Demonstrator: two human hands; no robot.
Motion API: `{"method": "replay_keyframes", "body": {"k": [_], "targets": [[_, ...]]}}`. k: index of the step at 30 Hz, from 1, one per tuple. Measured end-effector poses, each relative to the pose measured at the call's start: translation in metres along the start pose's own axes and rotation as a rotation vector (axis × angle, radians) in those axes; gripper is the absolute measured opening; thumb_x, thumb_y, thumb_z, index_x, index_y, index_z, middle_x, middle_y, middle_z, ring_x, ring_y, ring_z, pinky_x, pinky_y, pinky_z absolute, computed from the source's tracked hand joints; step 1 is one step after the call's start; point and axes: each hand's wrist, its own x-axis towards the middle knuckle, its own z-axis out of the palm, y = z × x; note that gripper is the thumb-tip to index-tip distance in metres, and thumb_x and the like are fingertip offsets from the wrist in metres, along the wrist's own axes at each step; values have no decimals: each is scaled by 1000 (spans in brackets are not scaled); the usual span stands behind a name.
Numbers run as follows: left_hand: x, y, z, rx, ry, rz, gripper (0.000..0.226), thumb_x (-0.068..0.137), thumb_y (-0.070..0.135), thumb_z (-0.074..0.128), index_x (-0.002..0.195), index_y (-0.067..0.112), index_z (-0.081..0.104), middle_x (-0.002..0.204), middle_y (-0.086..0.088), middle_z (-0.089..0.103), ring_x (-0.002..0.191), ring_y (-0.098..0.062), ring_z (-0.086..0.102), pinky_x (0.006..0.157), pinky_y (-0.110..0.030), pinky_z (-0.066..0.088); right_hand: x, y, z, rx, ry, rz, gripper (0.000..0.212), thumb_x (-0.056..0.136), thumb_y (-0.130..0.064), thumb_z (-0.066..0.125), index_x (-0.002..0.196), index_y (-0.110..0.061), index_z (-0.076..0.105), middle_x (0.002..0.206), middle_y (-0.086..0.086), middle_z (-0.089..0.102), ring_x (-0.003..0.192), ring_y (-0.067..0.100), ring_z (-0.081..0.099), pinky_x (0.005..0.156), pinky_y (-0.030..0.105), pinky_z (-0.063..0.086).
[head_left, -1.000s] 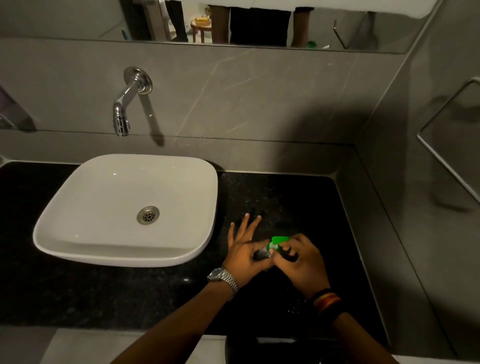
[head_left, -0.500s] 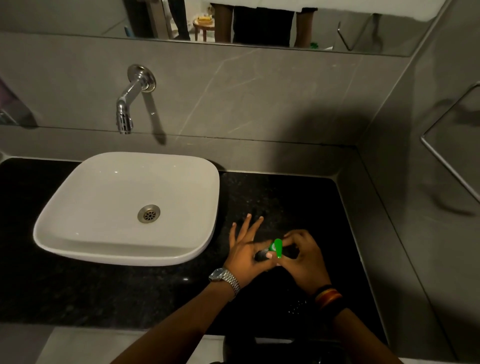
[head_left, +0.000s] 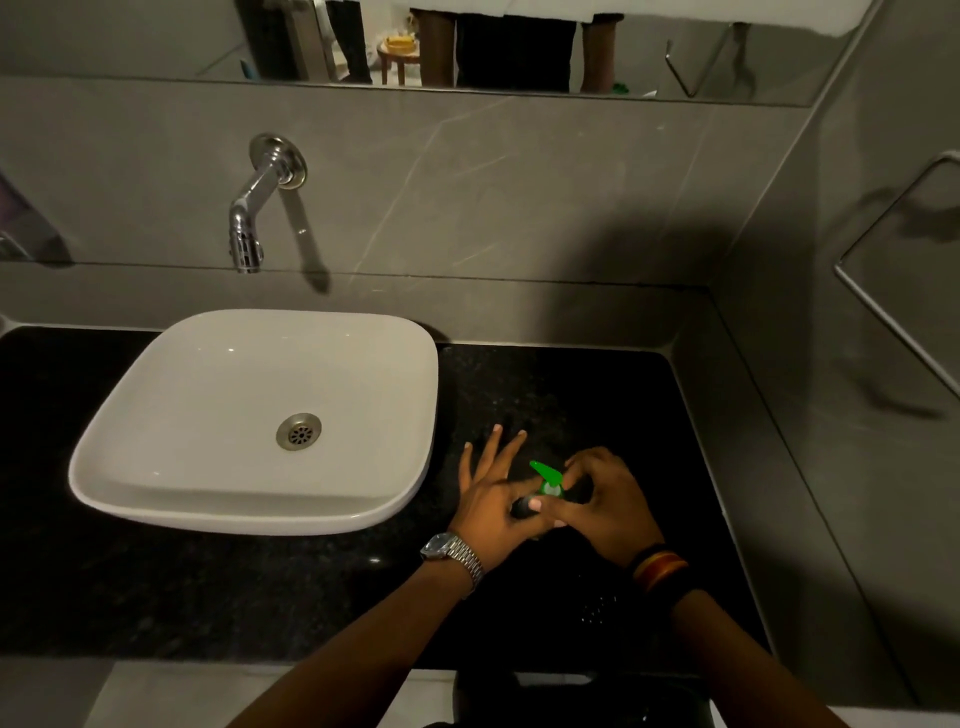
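On black speckled stone counter (head_left: 208, 587), small dark bottle (head_left: 522, 506) pinched by left hand (head_left: 493, 506), other fingers splayed, green plastic pump head (head_left: 548, 475) gripped by right hand (head_left: 608, 506), white rounded-square ceramic basin (head_left: 156, 499) just beside, chrome wall tap (head_left: 249, 218) above.

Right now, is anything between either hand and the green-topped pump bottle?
Nothing visible: the left hand grips the pump bottle by its dark body, and the right hand pinches its green pump head.

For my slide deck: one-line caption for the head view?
Left hand and right hand grip a green-topped pump bottle at the black counter beside the white basin.
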Motion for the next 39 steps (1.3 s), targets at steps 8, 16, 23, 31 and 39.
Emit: {"method": "replay_keyframes", "body": {"k": [8,16,23,31,39], "targets": [[-1,-1,2,11,11,5,47,84,71,60,124,48,67,167,9,24,158,-13,-7,122,-40,-18,-7,11,1,89,-21,-48,25,67,-32,87,86,-21,74,108,-11,64,105,10,60,89,16,44],[1,3,-2,56,-19,-5,46,85,65,61,125,43,70,167,3,26,158,-17,-5,123,-51,-12,-12,11,11,303,-32,31,25,71,-28,85,92,-31,71,110,-13,64,107,1,61,100,34,52],[0,5,-4,29,-13,5,47,84,66,61,124,42,70,166,1,29,158,-22,2,123,-51,-11,-11,10,12,255,79,99,33,64,-25,90,85,-14,69,99,3,64,95,16,64,89,40,54],[0,6,-5,43,-33,-6,45,86,59,68,127,42,67,166,1,29,158,-23,1,123,-55,-9,-12,12,1,152,-48,-107,34,72,-18,84,105,-21,76,123,-1,62,116,13,57,101,30,45],[0,1,0,61,-16,12,42,85,61,66,123,44,70,167,3,27,158,-20,-2,123,-53,-11,-5,8,3,69,-16,-27,43,62,-27,88,101,-20,72,118,-5,60,111,10,54,95,25,41]]}}
